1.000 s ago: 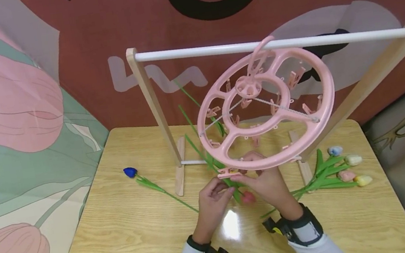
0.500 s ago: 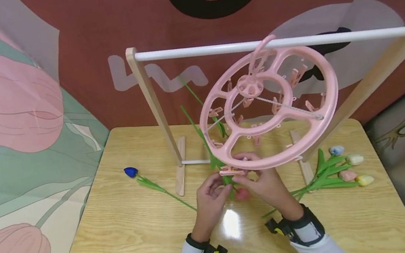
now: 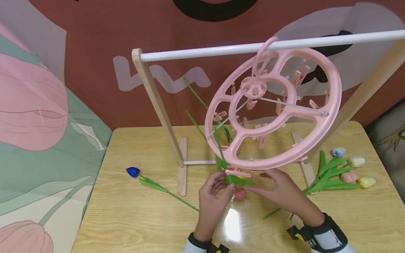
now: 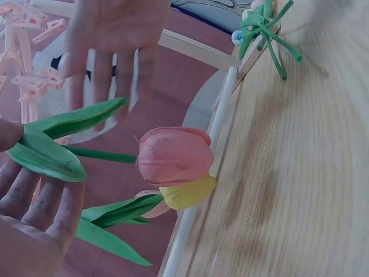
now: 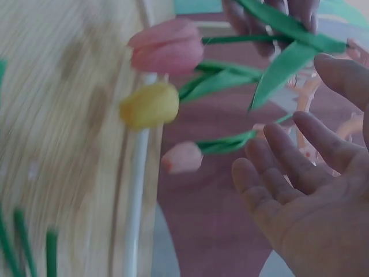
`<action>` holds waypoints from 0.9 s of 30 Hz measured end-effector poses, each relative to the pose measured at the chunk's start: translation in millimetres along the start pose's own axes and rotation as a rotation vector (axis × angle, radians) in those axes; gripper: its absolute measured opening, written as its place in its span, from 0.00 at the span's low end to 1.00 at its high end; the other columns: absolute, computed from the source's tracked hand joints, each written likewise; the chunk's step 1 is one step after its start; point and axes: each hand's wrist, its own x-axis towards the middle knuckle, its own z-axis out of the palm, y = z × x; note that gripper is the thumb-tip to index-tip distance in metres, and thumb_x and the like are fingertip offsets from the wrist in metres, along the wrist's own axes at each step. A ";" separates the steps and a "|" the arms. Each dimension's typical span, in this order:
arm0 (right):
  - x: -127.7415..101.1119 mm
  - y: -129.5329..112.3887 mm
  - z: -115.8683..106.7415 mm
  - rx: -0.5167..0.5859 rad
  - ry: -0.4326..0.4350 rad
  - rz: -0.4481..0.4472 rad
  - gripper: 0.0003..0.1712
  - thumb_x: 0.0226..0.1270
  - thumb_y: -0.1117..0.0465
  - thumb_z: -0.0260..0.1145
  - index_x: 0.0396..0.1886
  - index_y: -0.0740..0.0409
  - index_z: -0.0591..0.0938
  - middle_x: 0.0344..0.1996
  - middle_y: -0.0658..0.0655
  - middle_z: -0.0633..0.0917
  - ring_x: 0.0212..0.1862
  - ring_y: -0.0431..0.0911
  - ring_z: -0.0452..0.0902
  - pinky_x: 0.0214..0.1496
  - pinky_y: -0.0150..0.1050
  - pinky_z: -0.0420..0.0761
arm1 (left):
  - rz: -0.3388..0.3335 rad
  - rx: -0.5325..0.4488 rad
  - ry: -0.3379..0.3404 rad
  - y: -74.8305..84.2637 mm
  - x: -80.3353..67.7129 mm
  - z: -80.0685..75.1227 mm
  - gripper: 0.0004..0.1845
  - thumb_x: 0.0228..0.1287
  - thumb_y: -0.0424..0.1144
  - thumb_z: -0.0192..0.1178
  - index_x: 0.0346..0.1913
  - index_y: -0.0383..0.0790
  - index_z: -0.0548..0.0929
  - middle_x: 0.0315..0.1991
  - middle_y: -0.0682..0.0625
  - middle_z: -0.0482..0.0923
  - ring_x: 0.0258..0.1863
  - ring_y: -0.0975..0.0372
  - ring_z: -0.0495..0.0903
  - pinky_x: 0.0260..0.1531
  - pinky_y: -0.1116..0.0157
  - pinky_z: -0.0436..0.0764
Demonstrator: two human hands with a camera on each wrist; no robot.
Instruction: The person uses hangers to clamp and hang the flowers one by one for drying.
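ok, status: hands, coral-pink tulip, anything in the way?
Left hand pinches coral-pink tulip at its leaves, bloom down. Right hand holding nothing. Yellow tulip close behind, pink hanger above; both might crowd the work.

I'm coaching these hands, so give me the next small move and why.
Probably loosen the left hand slightly, testing the pink clip: the right hand is open, gripping nothing, and the held tulip passes that clip, its hold unclear.
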 end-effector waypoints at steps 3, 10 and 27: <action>-6.8 8.8 -7.5 -0.027 0.004 0.001 0.36 0.66 0.60 0.75 0.72 0.55 0.73 0.67 0.61 0.79 0.67 0.60 0.75 0.65 0.59 0.82 | 0.016 0.037 0.003 0.4 -0.6 -0.4 0.19 0.64 0.29 0.69 0.57 0.33 0.81 0.53 0.39 0.86 0.48 0.53 0.87 0.52 0.59 0.89; -17.6 30.7 -22.2 -0.062 0.049 0.000 0.26 0.71 0.63 0.71 0.67 0.55 0.77 0.65 0.60 0.81 0.67 0.48 0.75 0.61 0.60 0.84 | 0.051 0.048 -0.023 0.9 0.3 -6.6 0.20 0.65 0.30 0.70 0.58 0.36 0.81 0.52 0.42 0.86 0.49 0.55 0.86 0.52 0.60 0.89; -35.2 68.3 -30.7 -0.054 0.132 0.056 0.21 0.78 0.65 0.62 0.67 0.57 0.77 0.58 0.61 0.84 0.59 0.32 0.76 0.59 0.27 0.83 | 0.119 0.566 -0.215 5.8 15.0 -70.1 0.19 0.63 0.24 0.61 0.55 0.40 0.85 0.54 0.48 0.86 0.58 0.57 0.84 0.54 0.53 0.88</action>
